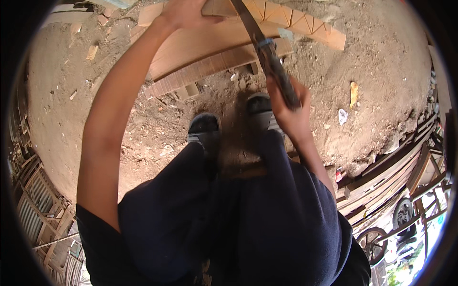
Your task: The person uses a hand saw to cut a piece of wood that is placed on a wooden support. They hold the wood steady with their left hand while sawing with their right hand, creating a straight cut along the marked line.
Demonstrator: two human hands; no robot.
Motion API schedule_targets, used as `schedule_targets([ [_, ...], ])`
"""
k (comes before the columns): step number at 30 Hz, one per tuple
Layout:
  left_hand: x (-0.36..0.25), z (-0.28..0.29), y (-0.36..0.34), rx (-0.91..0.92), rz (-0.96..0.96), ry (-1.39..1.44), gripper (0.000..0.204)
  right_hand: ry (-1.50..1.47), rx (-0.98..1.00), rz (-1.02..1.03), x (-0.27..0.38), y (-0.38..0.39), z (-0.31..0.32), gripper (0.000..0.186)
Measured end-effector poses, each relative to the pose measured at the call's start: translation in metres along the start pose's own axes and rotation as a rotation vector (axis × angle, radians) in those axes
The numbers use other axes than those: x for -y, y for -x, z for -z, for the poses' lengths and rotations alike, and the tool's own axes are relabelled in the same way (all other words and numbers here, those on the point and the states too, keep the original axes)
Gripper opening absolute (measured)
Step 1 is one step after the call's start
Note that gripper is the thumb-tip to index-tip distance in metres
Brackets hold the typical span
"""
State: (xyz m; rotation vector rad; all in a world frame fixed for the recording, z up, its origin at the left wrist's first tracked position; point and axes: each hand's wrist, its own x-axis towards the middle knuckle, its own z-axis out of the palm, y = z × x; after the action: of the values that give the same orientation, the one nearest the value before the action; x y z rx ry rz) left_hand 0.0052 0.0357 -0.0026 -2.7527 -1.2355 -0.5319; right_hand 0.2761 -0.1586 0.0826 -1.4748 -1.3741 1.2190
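My right hand is wrapped round the dark handle of a long blade, which has a blue band near the handle and slants up past the top edge. My left hand, slightly blurred and partly cropped, lies at the top on a light-brown wooden board, thumb stretched sideways. A piece with zigzag grooves runs behind the blade to the right. A strip with ribbed marks forms the near edge, with small blocks beneath.
I am seated low, my sandalled feet on dusty, littered dirt ground. Stacked planks and wheels are at the lower right. Corrugated sheeting and wooden framing stand at the lower left.
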Motion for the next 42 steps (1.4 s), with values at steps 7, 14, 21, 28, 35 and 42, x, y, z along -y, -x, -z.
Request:
schedule_targets([
  [7, -0.004, 0.019, -0.011, 0.206, 0.159, 0.109, 0.071, 0.035, 0.021, 0.074, 0.014, -0.038, -0.027, 0.017],
  [14, -0.004, 0.007, -0.011, 0.11, 0.115, 0.061, 0.072, 0.051, 0.021, 0.07, 0.01, -0.031, -0.021, 0.017],
  [21, -0.001, 0.006, -0.011, 0.086, 0.086, 0.0, 0.072, 0.102, 0.039, 0.043, 0.01, -0.001, -0.018, 0.017],
  [28, -0.011, 0.013, -0.019, 0.222, 0.149, -0.003, 0.07, 0.189, 0.042, 0.131, 0.013, -0.04, -0.026, 0.009],
  [35, -0.006, 0.009, -0.012, 0.094, 0.056, -0.018, 0.066, 0.121, 0.02, 0.083, 0.004, 0.0, -0.007, 0.015],
  [42, -0.012, 0.011, -0.018, 0.138, 0.063, -0.005, 0.065, 0.175, 0.012, 0.126, 0.005, -0.03, -0.02, 0.018],
])
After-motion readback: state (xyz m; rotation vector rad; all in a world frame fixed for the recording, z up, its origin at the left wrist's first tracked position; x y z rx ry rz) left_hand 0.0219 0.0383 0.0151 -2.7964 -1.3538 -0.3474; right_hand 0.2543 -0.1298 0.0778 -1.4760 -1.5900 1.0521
